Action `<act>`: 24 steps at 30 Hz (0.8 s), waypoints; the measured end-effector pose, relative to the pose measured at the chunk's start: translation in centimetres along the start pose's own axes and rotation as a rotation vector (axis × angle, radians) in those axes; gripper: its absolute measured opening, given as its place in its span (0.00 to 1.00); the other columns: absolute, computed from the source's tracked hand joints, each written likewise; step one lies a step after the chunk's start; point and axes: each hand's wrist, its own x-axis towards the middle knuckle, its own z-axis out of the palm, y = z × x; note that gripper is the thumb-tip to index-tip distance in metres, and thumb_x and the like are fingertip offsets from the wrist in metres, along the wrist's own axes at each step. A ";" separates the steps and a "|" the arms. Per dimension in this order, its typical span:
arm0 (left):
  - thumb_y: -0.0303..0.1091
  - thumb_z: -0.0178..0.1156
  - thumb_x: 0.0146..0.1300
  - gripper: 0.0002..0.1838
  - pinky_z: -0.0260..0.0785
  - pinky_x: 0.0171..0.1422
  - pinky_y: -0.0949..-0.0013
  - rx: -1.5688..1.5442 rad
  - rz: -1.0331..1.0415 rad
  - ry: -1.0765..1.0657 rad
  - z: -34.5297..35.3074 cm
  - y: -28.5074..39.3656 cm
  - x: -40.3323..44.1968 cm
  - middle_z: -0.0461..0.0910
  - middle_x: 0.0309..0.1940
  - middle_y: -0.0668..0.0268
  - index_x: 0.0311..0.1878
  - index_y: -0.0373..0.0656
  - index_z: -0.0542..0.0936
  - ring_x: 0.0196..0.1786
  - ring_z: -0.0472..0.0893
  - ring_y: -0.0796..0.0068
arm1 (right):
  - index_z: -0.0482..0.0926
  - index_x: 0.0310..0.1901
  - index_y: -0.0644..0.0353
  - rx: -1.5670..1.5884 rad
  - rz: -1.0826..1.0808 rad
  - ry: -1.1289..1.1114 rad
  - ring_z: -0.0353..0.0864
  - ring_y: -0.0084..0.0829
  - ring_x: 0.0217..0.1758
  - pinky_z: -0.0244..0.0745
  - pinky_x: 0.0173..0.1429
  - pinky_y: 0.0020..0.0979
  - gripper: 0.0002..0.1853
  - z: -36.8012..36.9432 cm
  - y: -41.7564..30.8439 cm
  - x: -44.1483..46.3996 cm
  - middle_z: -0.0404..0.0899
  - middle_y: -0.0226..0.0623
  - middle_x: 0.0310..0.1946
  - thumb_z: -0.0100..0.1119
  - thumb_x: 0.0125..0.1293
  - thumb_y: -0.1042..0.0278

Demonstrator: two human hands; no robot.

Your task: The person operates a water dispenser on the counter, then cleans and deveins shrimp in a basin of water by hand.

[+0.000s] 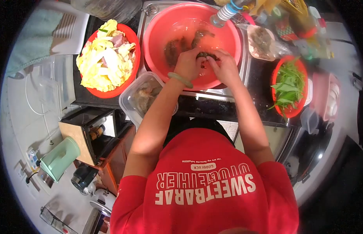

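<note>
My left hand [190, 65] and my right hand [224, 67] meet over a large pink basin [154, 43] of water. Their fingers pinch a dark shrimp [207, 55] between them, one hand at each end. A bracelet circles my left wrist. More dark shrimp [174, 50] lie in the water beside and beyond my left hand, their outlines blurred. By my left forearm stands a clear plastic container [129, 97] with greyish-brown pieces in it, partly hidden by the arm; they look like shrimp, though I cannot be sure.
The basin sits in a steel sink [246, 74]. To the left, a red plate [136, 39] bears yellow-white leaves. On the right are a red basket [307, 78] of green leaves and a plastic bag [261, 43]. A bottle [226, 15] overhangs the basin's far rim.
</note>
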 end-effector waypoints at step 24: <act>0.25 0.58 0.59 0.08 0.75 0.37 0.71 -0.161 -0.046 0.106 -1.1 0.8 0.1 0.83 0.31 0.57 0.41 0.33 0.80 0.34 0.83 0.72 | 0.82 0.38 0.65 0.985 0.546 0.004 0.71 0.13 0.24 0.65 0.28 0.17 0.08 2.6 0.9 0.1 0.78 0.24 0.24 0.57 0.66 0.70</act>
